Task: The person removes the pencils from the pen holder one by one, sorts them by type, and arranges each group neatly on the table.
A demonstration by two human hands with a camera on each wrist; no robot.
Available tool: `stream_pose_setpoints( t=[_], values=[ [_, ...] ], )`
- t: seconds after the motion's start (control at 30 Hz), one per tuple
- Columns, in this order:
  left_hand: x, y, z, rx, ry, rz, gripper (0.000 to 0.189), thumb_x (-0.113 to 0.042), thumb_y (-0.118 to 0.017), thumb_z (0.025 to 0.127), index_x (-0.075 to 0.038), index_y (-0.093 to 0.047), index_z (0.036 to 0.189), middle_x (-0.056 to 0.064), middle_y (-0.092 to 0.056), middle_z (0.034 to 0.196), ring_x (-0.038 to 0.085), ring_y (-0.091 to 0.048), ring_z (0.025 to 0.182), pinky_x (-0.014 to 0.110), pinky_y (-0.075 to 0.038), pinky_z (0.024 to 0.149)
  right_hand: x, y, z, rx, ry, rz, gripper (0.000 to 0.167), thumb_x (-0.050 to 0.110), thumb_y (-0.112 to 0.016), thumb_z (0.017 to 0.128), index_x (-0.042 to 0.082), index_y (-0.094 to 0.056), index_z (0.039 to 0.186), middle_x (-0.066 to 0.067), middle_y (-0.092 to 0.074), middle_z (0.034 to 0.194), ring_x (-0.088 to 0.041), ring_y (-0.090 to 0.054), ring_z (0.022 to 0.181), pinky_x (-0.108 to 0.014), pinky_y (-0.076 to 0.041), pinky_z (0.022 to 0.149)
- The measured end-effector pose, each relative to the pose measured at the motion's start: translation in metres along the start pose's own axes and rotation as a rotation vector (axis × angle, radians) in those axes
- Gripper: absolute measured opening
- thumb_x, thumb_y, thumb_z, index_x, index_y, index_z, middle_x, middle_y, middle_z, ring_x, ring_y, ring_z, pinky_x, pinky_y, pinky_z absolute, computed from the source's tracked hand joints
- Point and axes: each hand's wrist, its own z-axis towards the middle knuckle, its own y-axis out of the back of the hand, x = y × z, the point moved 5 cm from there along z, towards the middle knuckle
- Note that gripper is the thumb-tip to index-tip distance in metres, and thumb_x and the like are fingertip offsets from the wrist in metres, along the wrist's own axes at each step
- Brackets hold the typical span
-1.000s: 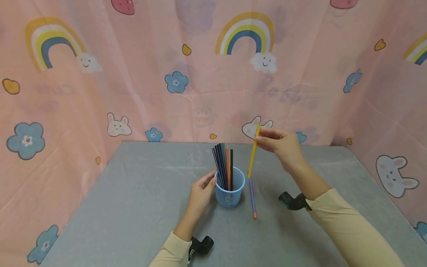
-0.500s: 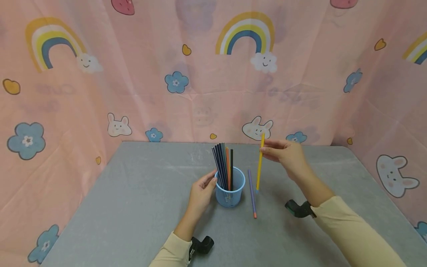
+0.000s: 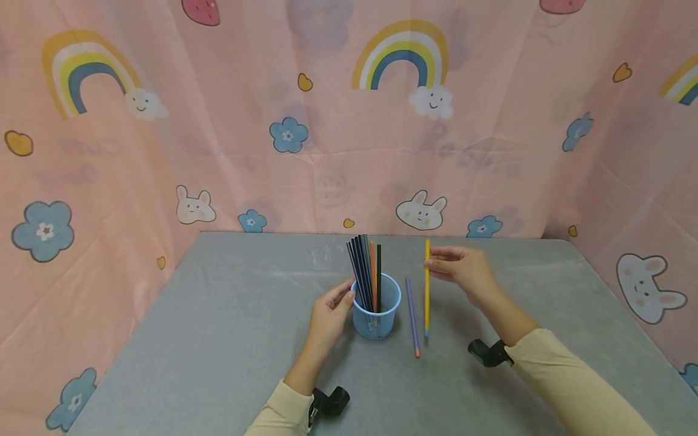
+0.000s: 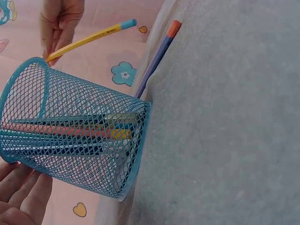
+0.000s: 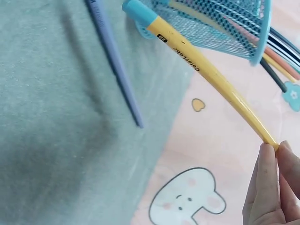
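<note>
A light blue mesh pencil cup stands on the grey table with several dark, orange and yellow pencils in it. My left hand holds the cup by its left side, thumb and fingers at the rim. To the right of the cup my right hand pinches a yellow pencil near its upper part. In the right wrist view this pencil shows a blue end, which points down over the table. A purple pencil with an orange end lies between the cup and the yellow pencil.
The grey table reaches back to a pink patterned cloth, which also hangs along both sides. A small black wrist camera sits at the left sleeve, and another wrist camera at the right one.
My right hand has carried the yellow pencil down and slightly right, away from the purple pencil, and the pencil now stands more upright. My left hand and the cup have stayed in place.
</note>
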Motion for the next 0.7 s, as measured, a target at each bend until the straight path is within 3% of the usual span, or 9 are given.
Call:
stream_pose_setpoints(
  t=[0.37,0.7],
  values=[
    [0.002,0.000,0.001,-0.003,0.010,-0.018,0.035,-0.009,-0.056,0.101,0.004,-0.059,0.134,0.021,-0.063,0.134,0.032,-0.060,0.125,0.025,-0.055,0.098,-0.017,-0.003,0.007,-0.004,-0.056,-0.036,0.047,0.020,-0.069,0.094,-0.004,-0.059,0.133,-0.014,-0.071,0.119,-0.004,-0.072,0.089,-0.033,-0.058,0.090],
    [0.002,0.000,-0.001,-0.001,0.015,-0.016,0.035,-0.009,-0.056,0.101,0.004,-0.059,0.134,0.023,-0.063,0.132,0.032,-0.060,0.125,0.024,-0.055,0.098,-0.030,-0.008,0.015,-0.001,-0.114,-0.013,0.044,0.015,-0.070,0.093,-0.007,-0.060,0.130,-0.015,-0.071,0.117,-0.005,-0.071,0.087,-0.031,-0.059,0.088]
  ],
)
